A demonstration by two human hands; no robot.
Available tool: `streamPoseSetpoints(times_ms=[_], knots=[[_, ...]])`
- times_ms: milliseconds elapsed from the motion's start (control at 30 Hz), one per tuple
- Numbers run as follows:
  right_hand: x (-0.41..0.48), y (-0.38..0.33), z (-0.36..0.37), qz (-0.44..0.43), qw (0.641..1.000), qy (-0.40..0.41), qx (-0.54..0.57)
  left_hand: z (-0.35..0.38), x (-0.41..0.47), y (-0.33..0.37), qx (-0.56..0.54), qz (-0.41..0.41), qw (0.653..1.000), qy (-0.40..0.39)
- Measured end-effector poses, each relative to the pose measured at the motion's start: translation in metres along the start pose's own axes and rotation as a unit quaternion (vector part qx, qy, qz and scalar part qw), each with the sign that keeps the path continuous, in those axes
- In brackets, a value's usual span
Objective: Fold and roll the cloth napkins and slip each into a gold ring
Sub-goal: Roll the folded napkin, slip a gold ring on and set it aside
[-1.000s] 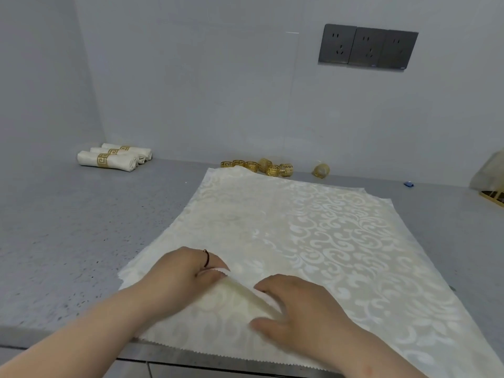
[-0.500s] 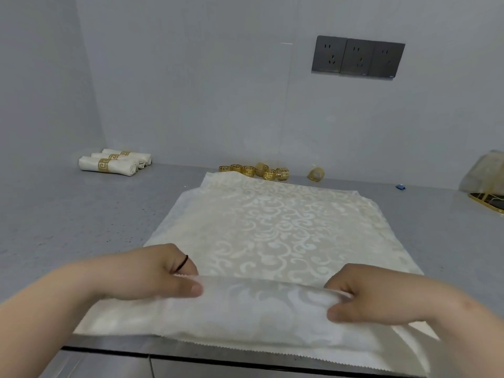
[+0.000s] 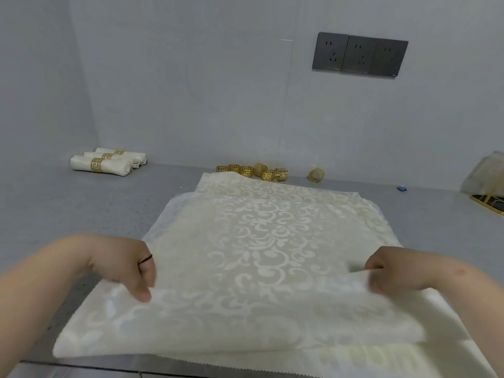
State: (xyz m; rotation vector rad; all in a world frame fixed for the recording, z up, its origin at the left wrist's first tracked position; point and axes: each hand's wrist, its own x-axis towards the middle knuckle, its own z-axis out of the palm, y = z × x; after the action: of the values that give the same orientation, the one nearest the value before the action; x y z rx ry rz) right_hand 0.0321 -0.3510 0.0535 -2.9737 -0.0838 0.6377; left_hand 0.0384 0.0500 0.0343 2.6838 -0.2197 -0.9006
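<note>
- Since half a second ago both hands have moved wider apart along the raised fold, and the fold has been carried farther from the desk's near edge.
- Head view: my left hand [image 3: 128,264] pinches the left end of the folded flap of the napkin [image 3: 261,241], thumb on top.
- My right hand [image 3: 392,268] pinches the right end of the same flap.
- I see the napkin spread over the desk [image 3: 81,208] middle, its zigzag hem at the near edge.
- Loose gold rings [image 3: 253,170] lie along the far edge, just beyond the napkin.
- Rolled napkins [image 3: 109,163] already in rings sit at the far left corner.
</note>
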Motion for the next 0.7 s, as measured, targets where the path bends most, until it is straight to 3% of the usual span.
streamPoseSetpoints(times_ms=[100,200,367,500,600,700], knots=[[0.013,0.008,-0.004,0.022,0.999,0.021,0.019,-0.008,0.009,-0.006,-0.023,-0.007,0.999,0.043],[0.031,0.014,-0.004,0.038,0.996,0.065,0.046,-0.012,0.025,-0.004,-0.028,-0.020,0.984,0.177],[0.054,0.023,-0.002,0.080,0.973,0.160,0.145,-0.001,0.049,0.013,-0.077,-0.038,0.890,0.448],[0.067,0.024,0.008,0.099,0.954,0.214,0.185,0.000,0.061,0.014,0.008,-0.064,0.871,0.487],[0.073,0.025,0.013,0.102,0.954,0.232,0.161,-0.001,0.072,0.009,0.101,-0.078,0.889,0.440],[0.074,0.019,0.011,0.131,0.960,0.218,0.114,0.006,0.074,0.015,0.121,-0.057,0.897,0.421]])
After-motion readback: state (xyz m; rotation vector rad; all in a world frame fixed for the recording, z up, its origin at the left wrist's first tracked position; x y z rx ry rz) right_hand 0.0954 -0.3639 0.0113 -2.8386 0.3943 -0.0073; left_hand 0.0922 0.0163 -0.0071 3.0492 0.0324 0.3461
